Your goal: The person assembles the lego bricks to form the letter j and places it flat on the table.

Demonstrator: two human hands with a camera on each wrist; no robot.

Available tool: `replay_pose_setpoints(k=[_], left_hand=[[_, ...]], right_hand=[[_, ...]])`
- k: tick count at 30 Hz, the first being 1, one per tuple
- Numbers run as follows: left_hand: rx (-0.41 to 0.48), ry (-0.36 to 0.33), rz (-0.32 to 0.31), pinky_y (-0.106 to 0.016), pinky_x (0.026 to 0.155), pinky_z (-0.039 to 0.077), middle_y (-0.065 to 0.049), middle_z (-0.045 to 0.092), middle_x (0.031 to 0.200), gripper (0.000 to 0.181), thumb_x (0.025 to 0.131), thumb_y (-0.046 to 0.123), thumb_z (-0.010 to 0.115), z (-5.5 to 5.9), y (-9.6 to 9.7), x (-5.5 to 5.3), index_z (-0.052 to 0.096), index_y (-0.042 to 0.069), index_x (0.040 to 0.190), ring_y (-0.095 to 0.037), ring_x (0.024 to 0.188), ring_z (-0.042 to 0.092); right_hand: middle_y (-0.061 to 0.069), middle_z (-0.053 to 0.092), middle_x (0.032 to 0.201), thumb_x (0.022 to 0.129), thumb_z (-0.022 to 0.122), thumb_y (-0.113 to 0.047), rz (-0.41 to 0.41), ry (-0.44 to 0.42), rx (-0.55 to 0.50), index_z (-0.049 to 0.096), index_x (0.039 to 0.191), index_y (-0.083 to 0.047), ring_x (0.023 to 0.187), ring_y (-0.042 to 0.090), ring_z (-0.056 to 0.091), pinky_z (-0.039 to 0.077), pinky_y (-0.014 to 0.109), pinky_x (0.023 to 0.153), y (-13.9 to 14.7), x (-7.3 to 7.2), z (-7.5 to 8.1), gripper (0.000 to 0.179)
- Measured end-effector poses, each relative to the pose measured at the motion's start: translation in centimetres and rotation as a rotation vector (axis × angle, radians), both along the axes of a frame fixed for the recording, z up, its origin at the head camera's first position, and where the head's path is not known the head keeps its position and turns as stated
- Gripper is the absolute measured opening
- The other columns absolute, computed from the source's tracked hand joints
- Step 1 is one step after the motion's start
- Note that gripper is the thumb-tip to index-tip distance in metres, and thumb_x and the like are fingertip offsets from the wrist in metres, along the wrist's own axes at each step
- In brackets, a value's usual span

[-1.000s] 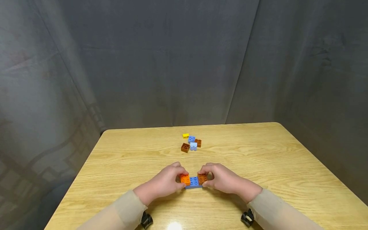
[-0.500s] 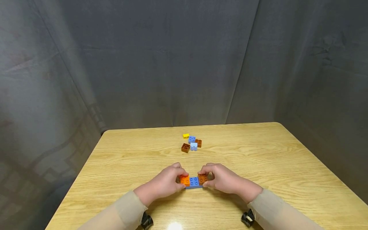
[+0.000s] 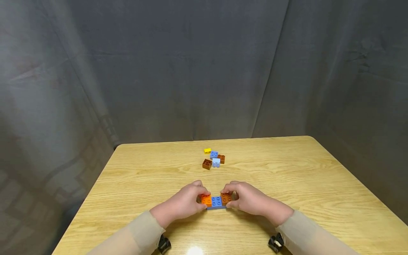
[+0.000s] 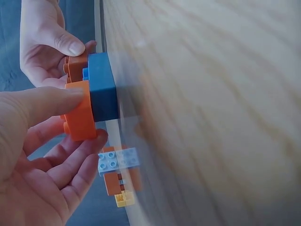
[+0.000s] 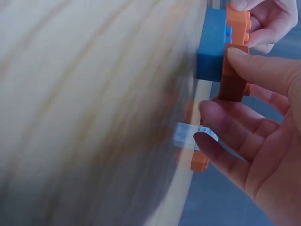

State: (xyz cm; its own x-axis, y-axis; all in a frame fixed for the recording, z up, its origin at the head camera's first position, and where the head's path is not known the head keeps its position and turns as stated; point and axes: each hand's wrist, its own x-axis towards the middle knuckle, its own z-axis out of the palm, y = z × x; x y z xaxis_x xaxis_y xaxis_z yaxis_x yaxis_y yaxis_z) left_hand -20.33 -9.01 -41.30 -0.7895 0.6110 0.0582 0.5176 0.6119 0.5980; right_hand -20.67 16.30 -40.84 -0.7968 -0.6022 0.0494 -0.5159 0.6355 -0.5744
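A long blue toy brick lies on the table with its studs up. On its left end sits an orange brick, overhanging the blue one's edge. My left hand pinches that orange brick between thumb and fingers. At the opposite end a brown brick sits on the blue brick, also overhanging. My right hand pinches it, thumb in front and fingers behind. Blue studs show between the two upper bricks. Both wrist views show the upper bricks standing on the blue brick, whose underside is near the tabletop.
Loose bricks lie farther back: a yellow one, a blue one, a light blue one and two brown ones, the left and the right. The wooden table ends at a grey curtain.
Both hands keep their hold on the orange and brown bricks. The whole head view has shifted very slightly; no brick has visibly moved on the table.
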Motion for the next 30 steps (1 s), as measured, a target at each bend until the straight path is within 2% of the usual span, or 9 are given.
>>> replay_pose_setpoints(k=[4, 7, 12, 16, 25, 30], left_hand=[[0.017, -0.020, 0.007, -0.023, 0.074, 0.046, 0.008, 0.050, 0.092, 0.033, 0.084, 0.012, 0.080, -0.1, 0.0, -0.2, 0.072, 0.007, 0.115, -0.010, 0.082, 0.052], [0.049, -0.059, 0.021, -0.024, 0.075, 0.046, 0.008, 0.051, 0.091, 0.034, 0.083, 0.011, 0.081, -0.1, -0.1, -0.3, 0.072, 0.006, 0.115, -0.010, 0.083, 0.052], [0.150, -0.155, 0.044, -0.027, 0.079, 0.048, 0.006, 0.054, 0.092, 0.035, 0.080, 0.007, 0.082, -0.6, -0.2, -0.7, 0.073, 0.005, 0.113, -0.012, 0.086, 0.055], [0.222, -0.205, 0.052, -0.029, 0.080, 0.048, 0.003, 0.055, 0.093, 0.035, 0.078, 0.006, 0.084, -1.1, -0.4, -1.0, 0.073, 0.005, 0.111, -0.015, 0.087, 0.055], [0.268, -0.255, 0.064, -0.031, 0.080, 0.047, 0.002, 0.057, 0.095, 0.032, 0.077, 0.008, 0.085, -1.4, -0.5, -1.2, 0.074, 0.008, 0.107, -0.018, 0.088, 0.056], [0.294, -0.308, 0.074, -0.030, 0.076, 0.049, 0.003, 0.063, 0.095, 0.031, 0.078, 0.005, 0.084, -1.5, -0.4, -1.2, 0.073, 0.008, 0.106, -0.016, 0.084, 0.059]], right_hand=[[-0.012, 0.063, 0.099, 0.082, 0.082, -0.012, 0.012, 0.033, 0.021, 0.071, 0.108, -0.017, 0.085, 0.014, 0.059, 0.049, 0.029, 0.072, 0.0, 0.0, 0.2, 0.029], [-0.012, 0.063, 0.098, 0.081, 0.082, -0.012, 0.015, 0.027, 0.015, 0.071, 0.108, -0.016, 0.085, 0.014, 0.059, 0.049, 0.030, 0.073, -0.1, -0.1, 0.2, 0.029], [-0.011, 0.062, 0.098, 0.082, 0.082, -0.011, 0.007, -0.003, -0.001, 0.071, 0.108, -0.016, 0.083, 0.016, 0.059, 0.048, 0.029, 0.071, -0.1, -0.1, 0.1, 0.029], [-0.011, 0.062, 0.099, 0.082, 0.082, -0.010, 0.006, -0.011, -0.007, 0.071, 0.109, -0.016, 0.083, 0.016, 0.058, 0.047, 0.028, 0.070, -0.1, -0.2, 0.0, 0.030], [-0.011, 0.062, 0.098, 0.082, 0.082, -0.010, 0.003, -0.021, -0.017, 0.071, 0.111, -0.013, 0.085, 0.015, 0.059, 0.048, 0.029, 0.072, -0.1, -0.2, 0.0, 0.031], [-0.010, 0.062, 0.098, 0.082, 0.081, -0.009, 0.000, -0.025, -0.026, 0.072, 0.111, -0.012, 0.086, 0.014, 0.059, 0.049, 0.032, 0.074, -0.1, 0.0, 0.0, 0.031]])
